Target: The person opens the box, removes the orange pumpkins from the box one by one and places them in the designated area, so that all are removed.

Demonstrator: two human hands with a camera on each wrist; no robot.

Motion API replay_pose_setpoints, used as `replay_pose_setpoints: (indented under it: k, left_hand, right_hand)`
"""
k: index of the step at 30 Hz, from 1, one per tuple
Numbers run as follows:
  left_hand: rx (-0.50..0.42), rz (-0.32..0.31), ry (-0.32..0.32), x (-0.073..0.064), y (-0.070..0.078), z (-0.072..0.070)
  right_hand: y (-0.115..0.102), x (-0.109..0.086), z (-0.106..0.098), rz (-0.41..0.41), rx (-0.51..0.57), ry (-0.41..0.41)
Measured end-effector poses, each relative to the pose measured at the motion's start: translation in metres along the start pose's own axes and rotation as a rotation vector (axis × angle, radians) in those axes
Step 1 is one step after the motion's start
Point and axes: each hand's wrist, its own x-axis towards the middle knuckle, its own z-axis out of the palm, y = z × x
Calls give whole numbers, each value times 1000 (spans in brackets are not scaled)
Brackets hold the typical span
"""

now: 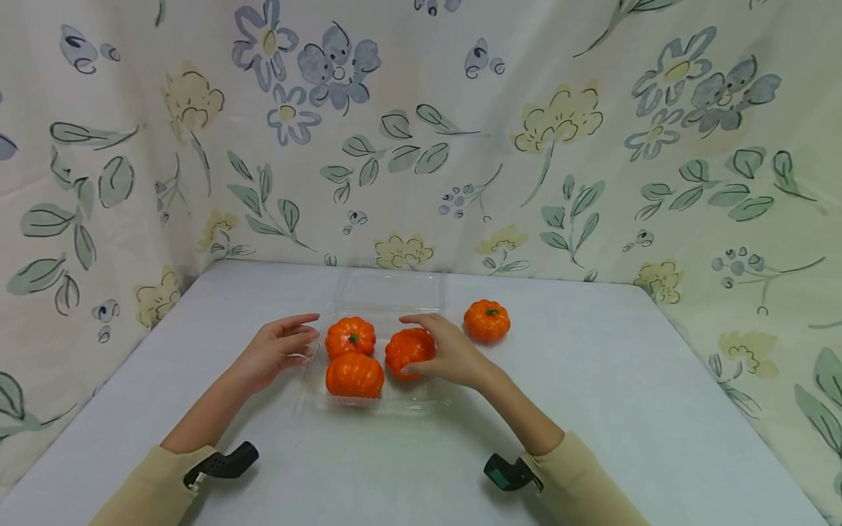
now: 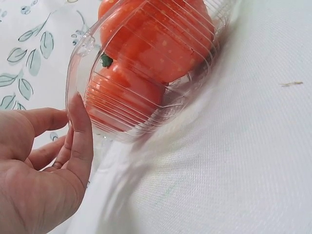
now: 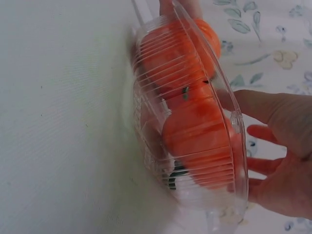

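A clear plastic clamshell tray (image 1: 368,398) lies mid-table with its lid (image 1: 388,291) folded open behind it. Three small orange pumpkins are in it: one at the back left (image 1: 351,336), one at the front left (image 1: 354,375), one on the right (image 1: 401,352). My right hand (image 1: 427,349) curls over that right pumpkin, thumb below and fingers on top. My left hand (image 1: 304,340) has relaxed fingers touching the tray's left edge; in the left wrist view its thumb (image 2: 80,131) lies along the rim (image 2: 73,63). A fourth pumpkin (image 1: 487,320) sits on the table right of the tray.
The grey table (image 1: 625,409) is backed and flanked by a flowered cloth (image 1: 526,146) on three sides. Bare tabletop lies left, right and in front of the tray.
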Motion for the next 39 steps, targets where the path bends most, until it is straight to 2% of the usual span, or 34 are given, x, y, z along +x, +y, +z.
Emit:
replay_pose_setpoints:
  k: [7,14,18,29,39]
  left_hand:
    - [2,-3,-1,0,0,0]
    - [1,-6,-4,0,-1,-1]
    - [-6,-2,-4,0,-2,-1]
    - [-9,22,-13,0,-3,0]
    - [-19,24,-14,0,-4,-1]
  right_hand:
    - [-1,5,2,3,-10,-41]
    - [-3,8,3,23,-40,-128]
    - [-4,10,3,22,-54,-149]
    - [-6,7,-1,12,-72,-94]
    - [1,-1,-8,-11,23,12]
